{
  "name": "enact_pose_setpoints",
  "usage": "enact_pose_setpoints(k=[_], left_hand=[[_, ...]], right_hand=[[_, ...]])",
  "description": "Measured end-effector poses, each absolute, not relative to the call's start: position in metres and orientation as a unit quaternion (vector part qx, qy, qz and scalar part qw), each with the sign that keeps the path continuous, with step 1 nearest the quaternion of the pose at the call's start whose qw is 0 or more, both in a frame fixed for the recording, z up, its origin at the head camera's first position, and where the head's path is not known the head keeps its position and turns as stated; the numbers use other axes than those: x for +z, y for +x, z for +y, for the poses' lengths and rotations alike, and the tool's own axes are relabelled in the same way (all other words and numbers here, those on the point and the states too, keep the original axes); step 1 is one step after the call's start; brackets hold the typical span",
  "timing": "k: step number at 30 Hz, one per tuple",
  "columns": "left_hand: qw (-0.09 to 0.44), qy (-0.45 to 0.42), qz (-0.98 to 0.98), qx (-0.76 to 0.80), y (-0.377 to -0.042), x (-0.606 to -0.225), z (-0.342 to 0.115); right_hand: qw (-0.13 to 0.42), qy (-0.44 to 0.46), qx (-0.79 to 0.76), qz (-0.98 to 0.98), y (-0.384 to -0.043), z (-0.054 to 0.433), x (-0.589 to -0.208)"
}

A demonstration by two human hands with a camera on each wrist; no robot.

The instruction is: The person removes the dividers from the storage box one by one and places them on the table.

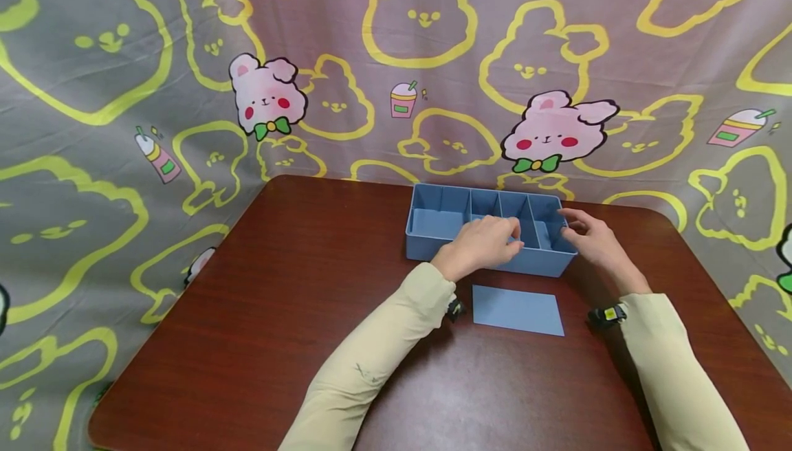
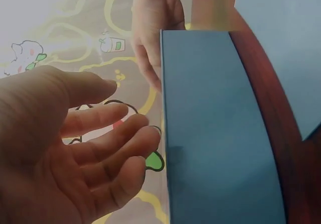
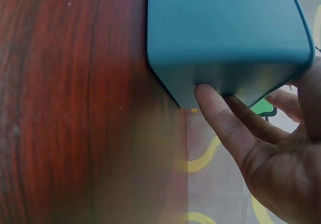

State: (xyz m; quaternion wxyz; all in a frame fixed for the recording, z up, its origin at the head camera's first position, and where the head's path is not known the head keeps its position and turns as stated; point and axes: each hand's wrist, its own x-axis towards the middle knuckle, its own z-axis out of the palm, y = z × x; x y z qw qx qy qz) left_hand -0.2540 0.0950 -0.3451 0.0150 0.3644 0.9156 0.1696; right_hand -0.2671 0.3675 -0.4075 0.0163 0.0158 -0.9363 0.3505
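Observation:
A blue divided storage box (image 1: 535,264) with several compartments sits near the table's back edge. My right hand (image 1: 595,239) grips its right end: lower fingers lie against the outer end wall (image 3: 220,73) in the right wrist view, while thumb and forefinger reach over the rim. The left hand (image 1: 482,245) hovers over the box's front rim with fingers loosely bent and nothing in them. In the left wrist view that palm (image 2: 75,148) faces the opening, beside the box's front wall (image 2: 215,123). A flat blue rectangular panel (image 1: 518,310) lies on the table in front of the box.
The dark red-brown wooden table (image 1: 278,313) extends to the left and in front. Directly behind it hangs a patterned cloth (image 1: 334,93) with bunny drawings, which also covers both sides.

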Motion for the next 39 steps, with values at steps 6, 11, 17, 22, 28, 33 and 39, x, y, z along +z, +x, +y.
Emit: enact_pose_setpoints(k=[6,11,17,22,28,33,39], left_hand=[[0.012,0.349,0.916,0.199,-0.259,-0.338,0.089],[0.005,0.337,0.915,0.221,-0.265,-0.332,0.084],[-0.001,0.319,0.917,0.239,-0.275,-0.330,0.079],[0.000,0.291,0.923,0.253,-0.284,-0.334,0.076],[-0.016,0.272,0.927,0.258,-0.293,-0.343,0.072],[-0.023,0.257,0.924,0.282,-0.297,-0.348,0.070],[-0.033,0.236,0.916,0.323,-0.300,-0.355,0.070]], right_hand=[[0.012,0.016,0.353,-0.935,-0.267,0.368,-0.406],[0.010,0.018,0.354,-0.935,-0.266,0.368,-0.405],[0.015,0.020,0.349,-0.937,-0.266,0.367,-0.405],[0.017,0.020,0.347,-0.937,-0.266,0.368,-0.405],[0.015,0.021,0.349,-0.937,-0.266,0.367,-0.406],[0.015,0.020,0.349,-0.937,-0.267,0.367,-0.406],[0.019,0.022,0.346,-0.938,-0.266,0.367,-0.406]])
